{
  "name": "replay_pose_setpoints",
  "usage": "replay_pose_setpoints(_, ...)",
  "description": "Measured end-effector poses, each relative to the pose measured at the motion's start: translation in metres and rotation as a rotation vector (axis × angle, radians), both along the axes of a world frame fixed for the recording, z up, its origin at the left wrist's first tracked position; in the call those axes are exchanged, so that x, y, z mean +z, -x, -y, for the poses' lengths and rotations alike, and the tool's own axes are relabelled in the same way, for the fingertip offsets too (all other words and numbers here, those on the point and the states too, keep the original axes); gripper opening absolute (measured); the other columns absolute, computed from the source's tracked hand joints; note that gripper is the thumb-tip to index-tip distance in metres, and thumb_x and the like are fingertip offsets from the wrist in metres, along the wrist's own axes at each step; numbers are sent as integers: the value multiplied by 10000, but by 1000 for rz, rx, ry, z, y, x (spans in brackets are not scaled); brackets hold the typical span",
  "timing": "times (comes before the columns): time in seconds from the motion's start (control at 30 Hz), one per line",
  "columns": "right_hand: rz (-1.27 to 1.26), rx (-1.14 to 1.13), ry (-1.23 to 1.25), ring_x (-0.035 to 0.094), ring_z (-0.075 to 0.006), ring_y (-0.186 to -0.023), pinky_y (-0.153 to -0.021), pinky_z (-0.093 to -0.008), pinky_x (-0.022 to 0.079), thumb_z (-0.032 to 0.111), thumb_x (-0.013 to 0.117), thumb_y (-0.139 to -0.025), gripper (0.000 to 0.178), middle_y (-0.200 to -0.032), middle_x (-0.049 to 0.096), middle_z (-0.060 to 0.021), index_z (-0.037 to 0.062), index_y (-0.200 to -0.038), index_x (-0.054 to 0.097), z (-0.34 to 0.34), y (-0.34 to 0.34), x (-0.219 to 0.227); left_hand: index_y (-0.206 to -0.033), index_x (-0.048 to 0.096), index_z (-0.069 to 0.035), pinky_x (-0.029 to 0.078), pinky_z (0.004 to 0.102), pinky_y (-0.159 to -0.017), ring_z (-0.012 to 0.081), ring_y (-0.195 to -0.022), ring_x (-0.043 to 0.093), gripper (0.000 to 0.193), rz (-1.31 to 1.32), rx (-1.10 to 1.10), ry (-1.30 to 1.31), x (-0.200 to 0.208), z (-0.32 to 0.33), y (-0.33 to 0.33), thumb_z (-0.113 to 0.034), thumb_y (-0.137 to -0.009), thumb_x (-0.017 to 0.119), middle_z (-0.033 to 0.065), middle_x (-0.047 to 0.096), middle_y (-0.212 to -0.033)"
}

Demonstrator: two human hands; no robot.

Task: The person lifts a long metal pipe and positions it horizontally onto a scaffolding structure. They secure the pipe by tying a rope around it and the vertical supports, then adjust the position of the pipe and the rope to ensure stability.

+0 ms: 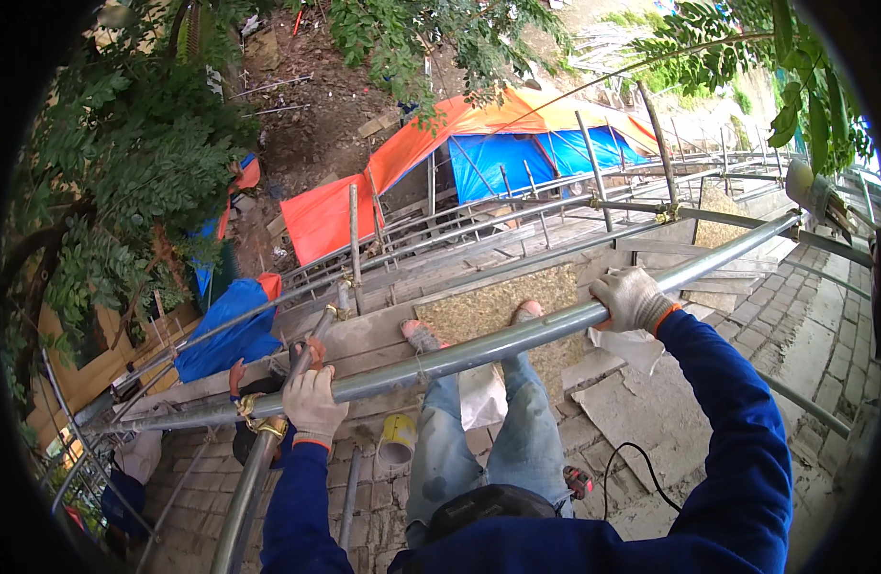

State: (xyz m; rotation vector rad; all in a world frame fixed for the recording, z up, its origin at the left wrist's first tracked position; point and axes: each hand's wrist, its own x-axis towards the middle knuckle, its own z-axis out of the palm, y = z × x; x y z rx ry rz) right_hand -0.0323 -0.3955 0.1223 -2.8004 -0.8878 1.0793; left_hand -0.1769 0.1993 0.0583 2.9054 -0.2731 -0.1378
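While both gloved hands wrap around a long grey scaffold pipe (517,340) that slants across the middle of the frame, the left hand (311,404) grips it at lower left and the right hand (632,298) grips it at centre right. Below the pipe are two feet on planks (479,308), a yellow cup-like thing (397,438) and a black cable (641,469). Orange and blue tarps (479,143) lie beyond, at upper centre. Leaves hide the upper left corner.
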Motion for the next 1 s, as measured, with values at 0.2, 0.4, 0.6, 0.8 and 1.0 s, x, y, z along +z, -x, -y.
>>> replay_pose_setpoints(0.2, 28, 20, 18, 747, -323, -816, -745, -466, 601, 455, 853, -703, 391, -840, 715, -90, 150, -902, 711, -1, 1, 0, -958, 787, -136, 530, 466, -794, 300, -831, 686, 226, -3, 4, -13, 5, 3, -2, -201, -741, 800, 52, 664, -819)
replay_pose_setpoints(0.4, 27, 11, 4, 744, -326, -819, -753, -462, 599, 445, 861, -694, 395, -846, 716, -85, 146, -899, 704, 0, 3, -1, -976, 790, -137, 537, 466, -818, 304, -846, 688, 251, -40, 4, 17, 5, 2, -2, -197, -732, 804, 56, 667, -829)
replay_pose_setpoints(0.6, -10, 29, 8, 765, -357, -846, -769, -489, 615, 488, 883, -746, 470, -881, 735, -131, 107, -949, 700, -1, -1, 1, -981, 792, -132, 539, 468, -815, 311, -849, 693, 251, -44, 5, 10, 1, -1, 0, -198, -739, 799, 64, 678, -831)
replay_pose_setpoints(0.8, 10, 6, 19, 742, -328, -855, -792, -460, 602, 430, 877, -668, 441, -893, 728, -85, 139, -953, 706, 2, 2, -1, -982, 793, -128, 546, 472, -836, 316, -860, 698, 282, -33, -9, 3, -1, -2, 1, -218, -714, 809, 68, 689, -842)
replay_pose_setpoints(1.0, -19, -3, 50, 743, -334, -866, -802, -474, 603, 438, 890, -665, 478, -921, 734, -86, 138, -992, 712, 0, 2, 3, -978, 789, -131, 552, 473, -860, 316, -880, 707, 296, -43, 3, 0, 1, 1, -1, -235, -702, 815, 68, 699, -860)
